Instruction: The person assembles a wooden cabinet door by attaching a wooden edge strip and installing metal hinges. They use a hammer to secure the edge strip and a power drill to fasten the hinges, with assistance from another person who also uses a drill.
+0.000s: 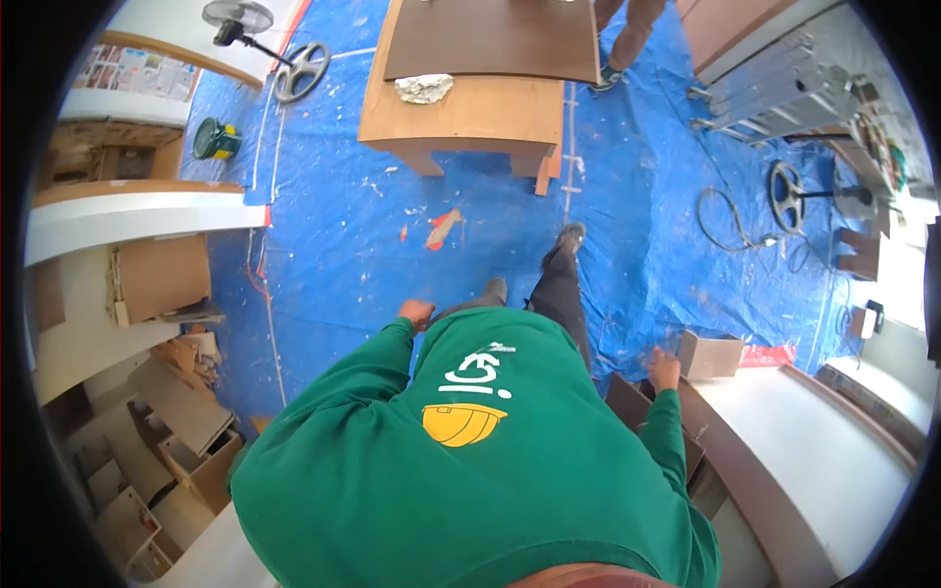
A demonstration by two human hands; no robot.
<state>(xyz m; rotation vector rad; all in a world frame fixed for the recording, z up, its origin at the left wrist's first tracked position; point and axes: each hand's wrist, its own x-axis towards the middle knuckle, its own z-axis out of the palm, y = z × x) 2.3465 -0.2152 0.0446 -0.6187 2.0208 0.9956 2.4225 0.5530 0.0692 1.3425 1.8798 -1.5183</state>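
Just past the right hand, by the far end of a white counter, sits the brown box, upright, with dark boards below and left of it. That hand's fingers are blurred and look a little spread; whether they touch the box or boards I cannot tell. Over on the other side, the left hand hangs beside the body, fingers seemingly curled in; the view does not show whether they pinch anything. One shoe is set well ahead of the other on the blue tarp, so footing deserves most care: plant each sole flat, step around the scrap, and mind creases in the sheet. Keep the right sleeve off the boards' edges. Any grip on the box would be steadier with both palms on opposite sides and the feet squared first. Ahead, a table bears a brown panel, with a co-worker's leg close beside it
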